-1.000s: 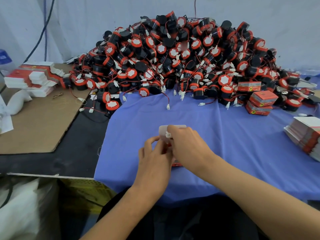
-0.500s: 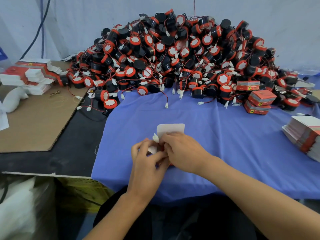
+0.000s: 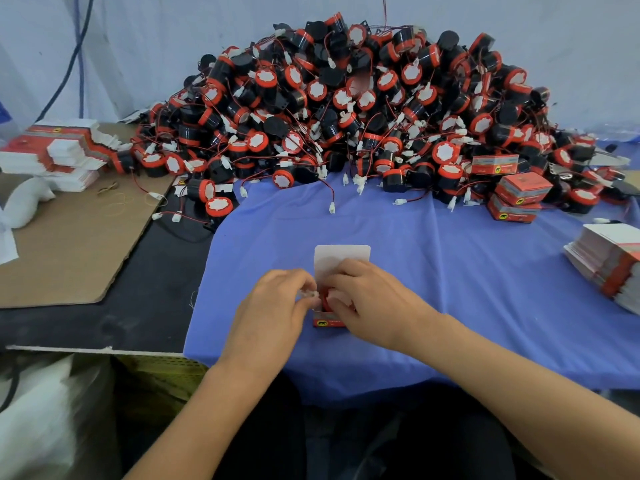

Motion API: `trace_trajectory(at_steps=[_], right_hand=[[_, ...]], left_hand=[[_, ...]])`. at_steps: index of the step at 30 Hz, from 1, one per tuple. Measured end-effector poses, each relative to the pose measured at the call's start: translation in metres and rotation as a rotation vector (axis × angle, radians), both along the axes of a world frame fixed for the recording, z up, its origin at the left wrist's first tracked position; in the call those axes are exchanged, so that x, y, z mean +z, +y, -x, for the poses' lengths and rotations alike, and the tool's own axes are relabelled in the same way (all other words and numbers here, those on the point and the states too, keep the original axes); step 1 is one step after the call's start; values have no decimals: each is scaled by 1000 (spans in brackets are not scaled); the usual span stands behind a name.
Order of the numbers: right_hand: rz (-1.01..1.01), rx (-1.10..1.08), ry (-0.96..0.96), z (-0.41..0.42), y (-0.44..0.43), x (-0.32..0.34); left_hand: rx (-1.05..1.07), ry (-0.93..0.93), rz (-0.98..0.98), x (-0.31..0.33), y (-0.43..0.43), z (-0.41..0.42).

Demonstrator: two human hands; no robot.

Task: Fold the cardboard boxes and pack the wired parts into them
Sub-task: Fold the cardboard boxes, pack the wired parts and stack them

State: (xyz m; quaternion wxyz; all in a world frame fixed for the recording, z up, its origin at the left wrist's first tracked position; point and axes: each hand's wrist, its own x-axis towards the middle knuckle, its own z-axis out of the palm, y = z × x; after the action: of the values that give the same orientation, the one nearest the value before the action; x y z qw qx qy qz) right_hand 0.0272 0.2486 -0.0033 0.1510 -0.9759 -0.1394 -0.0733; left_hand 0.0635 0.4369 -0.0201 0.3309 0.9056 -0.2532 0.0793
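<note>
A small red cardboard box [image 3: 329, 322] stands on the blue cloth [image 3: 450, 271] in front of me, its white lid flap [image 3: 341, 256] open and pointing away. A red wired part sits inside it, mostly hidden by my fingers. My left hand [image 3: 273, 313] pinches the part's white connector [image 3: 309, 293] at the box's left edge. My right hand [image 3: 367, 299] grips the box and presses on the part from the right. Behind, a big heap of black-and-red wired parts [image 3: 346, 109] fills the back of the table.
Several closed red boxes [image 3: 519, 195] lie at the heap's right foot. A stack of flat box blanks [image 3: 609, 261] sits at the right edge, another stack [image 3: 59, 154] at the far left beside a brown cardboard sheet [image 3: 69, 244]. Loose parts [image 3: 211, 199] lie at the cloth's left border.
My hands and the box came down and slightly toward me on the cloth. The white connector moved from the flap's front to the box's left side, held by my left fingers.
</note>
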Motion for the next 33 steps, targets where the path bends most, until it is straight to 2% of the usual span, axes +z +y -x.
trace_trajectory(at_steps=[3, 5, 7, 11, 13, 16, 18, 20, 22, 23, 25, 28, 33], right_hand=[[36, -35, -170, 5, -1, -11], [116, -83, -331, 10, -1, -18], [114, -100, -445, 14, -3, -25], [62, -116, -526, 19, -2, -39], [24, -149, -537, 22, -2, -46], [-137, -166, -522, 24, -1, -54], [-239, -208, -511, 27, 1, -60], [-457, -278, -441, 30, 4, -65], [-767, -341, -338, 32, 6, -63], [-894, -371, -290, 31, 7, -62], [-990, -438, -214, 30, 4, -61], [-921, -456, -199, 30, 0, -63], [-877, -386, -288, 27, -1, -69]], left_hand=[[-79, -114, -88, 5, -5, 3], [-88, -146, -134, 5, -8, 2], [-96, -178, -178, 4, -9, 1], [-103, -335, -334, -3, -11, 1], [-130, -345, -391, -6, -11, 1], [-168, -285, -409, -7, -10, -2], [-192, -207, -291, -13, -10, -7], [-167, -68, 1, -19, -9, -7], [-122, 41, 312, -28, -11, -4], [-95, 78, 431, -33, -14, -1], [-46, 160, 561, -39, -17, 1], [-69, 175, 536, -45, -18, 4], [-136, -16, 321, -47, -19, 1]])
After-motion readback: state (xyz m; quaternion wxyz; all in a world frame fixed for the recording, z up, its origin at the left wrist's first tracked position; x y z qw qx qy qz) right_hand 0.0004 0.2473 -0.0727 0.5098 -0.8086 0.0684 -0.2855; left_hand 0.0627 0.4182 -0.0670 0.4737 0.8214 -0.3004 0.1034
